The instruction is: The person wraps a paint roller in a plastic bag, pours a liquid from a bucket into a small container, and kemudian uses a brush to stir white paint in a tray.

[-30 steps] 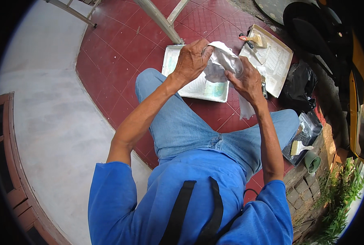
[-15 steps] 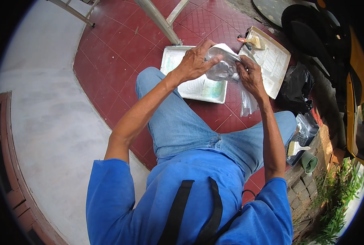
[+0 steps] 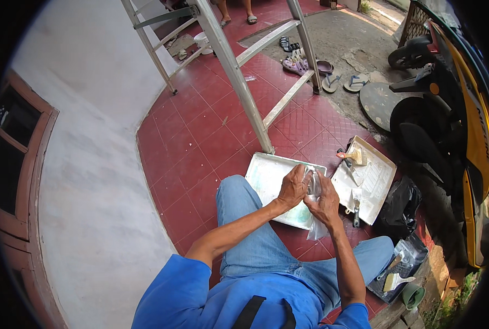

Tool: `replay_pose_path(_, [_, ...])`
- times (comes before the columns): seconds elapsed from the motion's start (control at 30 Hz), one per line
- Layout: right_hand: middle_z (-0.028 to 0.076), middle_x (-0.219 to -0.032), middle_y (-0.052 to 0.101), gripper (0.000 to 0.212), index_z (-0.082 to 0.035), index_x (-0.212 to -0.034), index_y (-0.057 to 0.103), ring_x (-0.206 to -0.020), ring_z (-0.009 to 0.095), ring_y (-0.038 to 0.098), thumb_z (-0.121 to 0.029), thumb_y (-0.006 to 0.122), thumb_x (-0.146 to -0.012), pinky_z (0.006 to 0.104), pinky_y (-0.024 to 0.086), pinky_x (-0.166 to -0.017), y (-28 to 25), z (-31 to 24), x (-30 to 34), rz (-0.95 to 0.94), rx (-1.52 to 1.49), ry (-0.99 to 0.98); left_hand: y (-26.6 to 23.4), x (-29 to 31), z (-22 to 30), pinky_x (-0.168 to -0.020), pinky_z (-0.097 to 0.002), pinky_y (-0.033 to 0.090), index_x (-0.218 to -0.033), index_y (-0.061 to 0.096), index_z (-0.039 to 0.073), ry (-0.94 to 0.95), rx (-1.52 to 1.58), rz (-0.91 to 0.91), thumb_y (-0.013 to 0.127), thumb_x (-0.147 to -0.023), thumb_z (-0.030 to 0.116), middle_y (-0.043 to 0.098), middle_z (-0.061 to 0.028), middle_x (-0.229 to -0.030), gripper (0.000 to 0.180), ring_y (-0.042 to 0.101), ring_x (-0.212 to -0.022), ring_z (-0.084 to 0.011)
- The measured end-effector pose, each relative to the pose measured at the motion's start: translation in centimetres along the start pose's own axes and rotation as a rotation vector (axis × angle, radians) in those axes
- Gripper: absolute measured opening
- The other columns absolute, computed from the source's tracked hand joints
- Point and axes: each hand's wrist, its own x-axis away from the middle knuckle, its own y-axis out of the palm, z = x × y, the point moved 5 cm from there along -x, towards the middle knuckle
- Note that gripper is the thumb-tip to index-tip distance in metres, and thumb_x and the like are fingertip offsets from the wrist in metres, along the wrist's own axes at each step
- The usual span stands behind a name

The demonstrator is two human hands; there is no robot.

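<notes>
Above the red tiled floor, a clear plastic bag (image 3: 312,189) is gathered between my two hands. My left hand (image 3: 293,187) closes on one side of it, with the fingers curled. The other side is gripped by my right hand (image 3: 325,202), and a loose end of the plastic hangs below. Inside the bag, some whitish matter shows, too small to name. Behind and beneath the hands lies a white tray (image 3: 262,181) with pale green smears. To its right, a cream paint tray (image 3: 384,178) carries a paintbrush (image 3: 355,158) and a scraper (image 3: 356,211).
An aluminium ladder (image 3: 239,82) stands ahead of the trays. At right are a black plastic bag (image 3: 400,203), a dark tray with brushes (image 3: 389,285), a green pot (image 3: 413,296) and a yellow motorbike (image 3: 477,131). Sandals (image 3: 332,82) and another person's feet (image 3: 239,21) appear farther off.
My hands have come closer together, bunching up the plastic bag that was spread between them. The view has lifted, bringing more of the ladder and far floor into sight.
</notes>
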Motion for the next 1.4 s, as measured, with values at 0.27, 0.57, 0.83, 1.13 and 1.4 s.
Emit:
replay_pose_path(0.27, [0.021,-0.114,0.049,0.092,-0.005,-0.133,0.031,-0.103,0.035,0.051,-0.023,0.079,-0.058,0.0398,0.044,-0.085,0.4,-0.3,-0.7,0.025,0.015,0.040,0.1,0.2,0.4,-0.057,-0.0447,0.043,-0.094,0.044,-0.003,0.070,0.026,-0.021,0.054,-0.086,0.011,0.052,-0.0234,-0.075,0.020,0.054,-0.068,-0.0417])
replay_pose_path(0.57, [0.019,-0.084,0.055,0.036,0.000,-0.097,0.052,-0.075,0.039,0.056,-0.021,0.066,-0.071,0.0435,0.045,-0.064,2.9,2.5,0.3,0.050,0.052,0.101,1.7,2.0,-0.9,-0.063,-0.0425,0.043,-0.093,0.041,-0.003,0.030,0.101,-0.074,0.048,-0.090,0.018,0.049,-0.0243,-0.080,0.022,0.052,-0.071,-0.0399])
replay_pose_path(0.83, [0.018,-0.083,0.051,0.022,-0.001,-0.090,0.051,-0.077,0.036,0.053,-0.021,0.052,-0.082,0.0440,0.042,-0.063,4.6,0.8,2.0,0.082,0.054,0.202,0.5,5.1,1.1,-0.079,-0.0488,0.040,-0.113,0.034,-0.005,-0.484,0.058,-0.025,0.050,-0.087,0.025,0.046,-0.0318,-0.106,0.042,0.048,-0.095,-0.0465])
replay_pose_path(1.13, [0.017,-0.107,0.051,0.079,0.010,-0.131,0.032,-0.097,0.024,0.052,-0.025,0.072,-0.072,0.0355,0.043,-0.087,6.6,1.3,5.6,0.102,-0.671,0.662,-2.3,5.2,-1.1,-0.072,-0.0327,0.048,-0.105,0.042,-0.002,-0.434,0.366,0.161,0.046,-0.083,-0.002,0.060,-0.0181,-0.102,0.022,0.062,-0.084,-0.0249])
replay_pose_path(1.4, [0.005,-0.093,0.059,0.033,-0.002,-0.103,0.057,-0.086,0.013,0.056,-0.024,0.067,-0.080,0.0268,0.045,-0.078,10.2,1.8,6.4,0.021,-1.658,1.127,-0.8,9.0,-0.6,-0.087,-0.0319,0.044,-0.101,0.038,-0.001,-0.454,0.422,-0.014,0.046,-0.086,-0.003,0.050,-0.0238,-0.123,0.017,0.055,-0.105,-0.0277])
